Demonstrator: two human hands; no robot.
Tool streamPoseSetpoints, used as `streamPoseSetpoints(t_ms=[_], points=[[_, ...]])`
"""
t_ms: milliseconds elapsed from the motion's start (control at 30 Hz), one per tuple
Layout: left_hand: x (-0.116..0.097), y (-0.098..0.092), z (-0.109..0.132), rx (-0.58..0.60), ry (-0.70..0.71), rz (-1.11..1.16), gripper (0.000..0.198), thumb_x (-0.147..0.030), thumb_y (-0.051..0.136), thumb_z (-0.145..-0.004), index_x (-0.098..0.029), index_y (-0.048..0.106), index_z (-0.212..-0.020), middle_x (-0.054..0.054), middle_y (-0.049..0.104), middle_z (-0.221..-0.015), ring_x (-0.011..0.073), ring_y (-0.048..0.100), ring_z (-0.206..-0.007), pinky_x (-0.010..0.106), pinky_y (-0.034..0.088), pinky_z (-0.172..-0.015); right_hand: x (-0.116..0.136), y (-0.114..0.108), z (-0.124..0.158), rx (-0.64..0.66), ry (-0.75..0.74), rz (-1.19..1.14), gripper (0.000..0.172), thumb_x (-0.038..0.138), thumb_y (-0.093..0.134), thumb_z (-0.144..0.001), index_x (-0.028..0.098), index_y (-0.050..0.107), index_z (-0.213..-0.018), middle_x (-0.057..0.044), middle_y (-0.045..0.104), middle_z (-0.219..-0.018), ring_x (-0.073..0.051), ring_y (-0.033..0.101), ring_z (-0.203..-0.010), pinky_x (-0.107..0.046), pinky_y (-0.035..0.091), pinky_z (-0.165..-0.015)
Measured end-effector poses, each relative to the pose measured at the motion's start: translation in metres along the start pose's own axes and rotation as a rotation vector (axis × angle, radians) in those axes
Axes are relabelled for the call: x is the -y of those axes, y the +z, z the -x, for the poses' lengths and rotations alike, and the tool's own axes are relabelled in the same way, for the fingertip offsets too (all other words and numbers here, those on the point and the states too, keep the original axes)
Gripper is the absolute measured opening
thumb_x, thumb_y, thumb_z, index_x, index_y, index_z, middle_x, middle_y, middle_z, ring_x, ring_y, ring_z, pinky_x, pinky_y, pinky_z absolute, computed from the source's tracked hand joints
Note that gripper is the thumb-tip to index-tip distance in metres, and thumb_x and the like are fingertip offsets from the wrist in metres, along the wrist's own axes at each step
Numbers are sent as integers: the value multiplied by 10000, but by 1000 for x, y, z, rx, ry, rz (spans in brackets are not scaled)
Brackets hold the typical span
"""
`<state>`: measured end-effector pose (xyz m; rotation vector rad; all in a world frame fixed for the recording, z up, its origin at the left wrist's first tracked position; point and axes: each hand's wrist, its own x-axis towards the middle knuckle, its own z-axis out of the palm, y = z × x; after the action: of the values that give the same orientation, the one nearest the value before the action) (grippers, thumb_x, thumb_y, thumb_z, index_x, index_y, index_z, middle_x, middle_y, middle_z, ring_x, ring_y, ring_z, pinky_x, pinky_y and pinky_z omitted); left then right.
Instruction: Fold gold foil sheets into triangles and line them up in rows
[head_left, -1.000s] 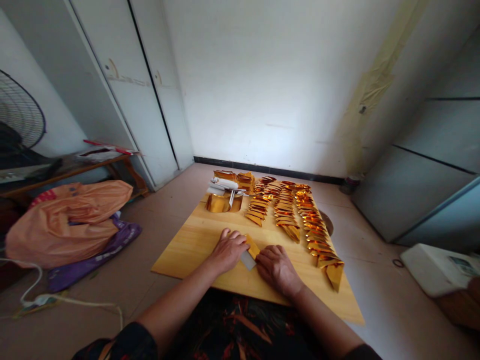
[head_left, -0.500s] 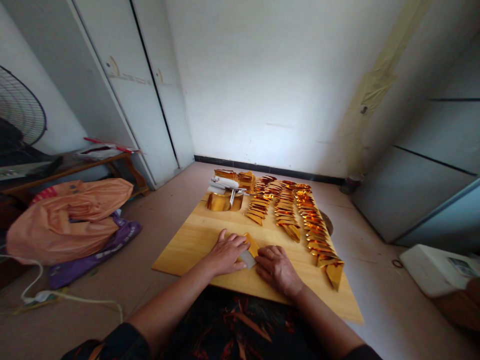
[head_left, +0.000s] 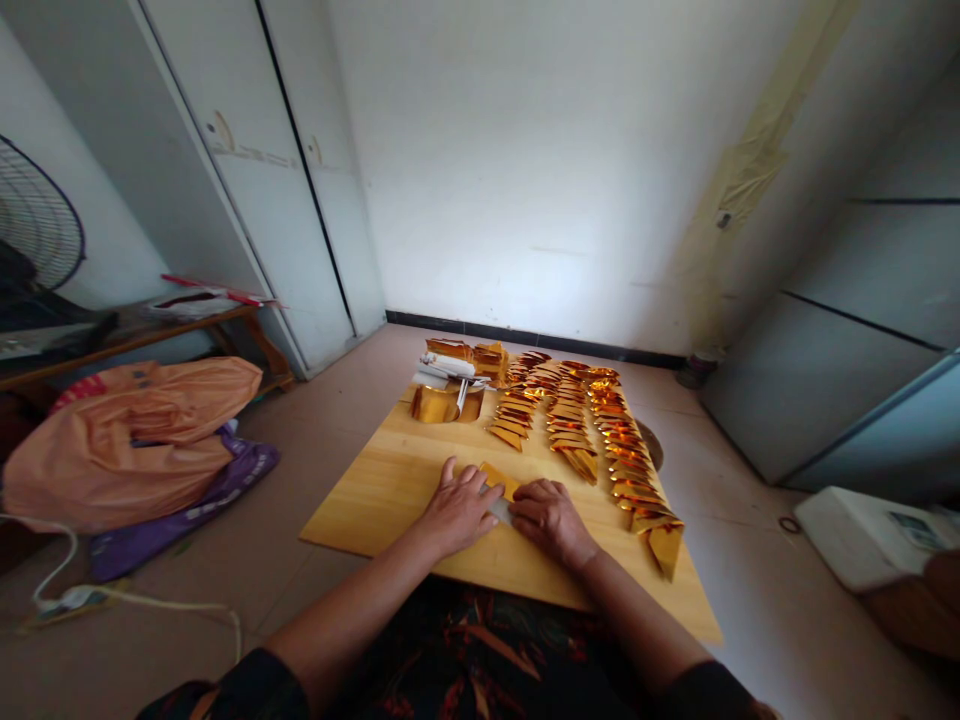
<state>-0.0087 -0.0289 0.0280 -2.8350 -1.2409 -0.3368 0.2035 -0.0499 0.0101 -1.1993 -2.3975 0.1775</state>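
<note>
A small sheet of gold foil paper (head_left: pixel 498 481) lies partly folded on the wooden board, its pale grey side showing nearest me. My left hand (head_left: pixel 459 510) is on the sheet's left part, fingers bent and gripping it with the thumb along the near side. At the right edge, my right hand (head_left: pixel 553 522) has its fingers curled together on the paper; its fingertips are partly hidden. Beyond the hands, several folded gold foil pieces (head_left: pixel 630 465) stand in overlapping rows.
The wooden board (head_left: pixel 375 490) carries a curved gold foil stack (head_left: pixel 435 404) and a white roll-like bundle (head_left: pixel 446 366) at its far left. An orange bag (head_left: pixel 135 430) and purple bag (head_left: pixel 187 510) lie on the floor at left. A white box (head_left: pixel 862 540) stands at right.
Both hands have shifted slightly on the gold foil paper, the right one a little forward. Less of the grey side shows now. The view has moved slightly.
</note>
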Motion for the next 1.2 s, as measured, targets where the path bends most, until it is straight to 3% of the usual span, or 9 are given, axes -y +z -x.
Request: streamPoseSetpoints(t_ms=[200,433,567,700,833,1000,1200], points=[[4,3,2,-1,33,6,224,-376,596,-828,-299,605,-1039,41,566,-1058,245,453,-1098,615,155,-1039,-1,9,-3,-48,60,-8,106,260,620,-858,259,723,-836,-27,675,-937,-172,529,-901,-313,319,-807],[-1,4,-2,-51,-1,43,113,-324,628,-815,-274,643,-915,28,584,-1028,236,468,-1081,594,200,-1023,1,8,-4,-49,113,-53,103,256,619,-858,262,722,-845,-21,679,-950,-172,537,-896,-311,311,-789],[-5,12,-8,-50,45,100,73,-241,584,-839,-196,642,-843,40,594,-927,203,507,-975,414,391,-918,1,5,-2,-44,100,-55,104,271,608,-868,263,711,-858,-17,675,-955,-174,544,-910,-320,317,-804],[-5,25,-11,-64,54,152,159,-186,500,-885,-165,629,-794,34,583,-862,163,523,-875,305,451,-817,-1,0,2,-23,32,-104,169,326,594,-870,255,670,-1003,-42,662,-1027,-183,549,-954,-328,340,-841],[-5,29,-8,-94,60,163,165,-194,500,-891,-169,631,-794,29,578,-856,163,526,-865,312,466,-811,-3,-1,5,-31,29,-151,203,239,596,-848,232,626,-1049,-45,664,-1038,-183,557,-970,-327,343,-859],[-5,24,-5,-95,79,171,103,-178,531,-864,-166,630,-838,38,580,-889,176,529,-894,332,486,-826,2,5,-1,-54,129,-120,59,187,588,-850,211,642,-859,-20,670,-896,-170,556,-892,-300,332,-805],[-5,22,-2,-87,102,171,133,-165,519,-855,-166,624,-937,55,590,-934,193,531,-946,365,501,-863,5,8,-8,-52,234,-53,140,225,587,-863,198,641,-737,-18,638,-835,-156,535,-838,-271,320,-744]])
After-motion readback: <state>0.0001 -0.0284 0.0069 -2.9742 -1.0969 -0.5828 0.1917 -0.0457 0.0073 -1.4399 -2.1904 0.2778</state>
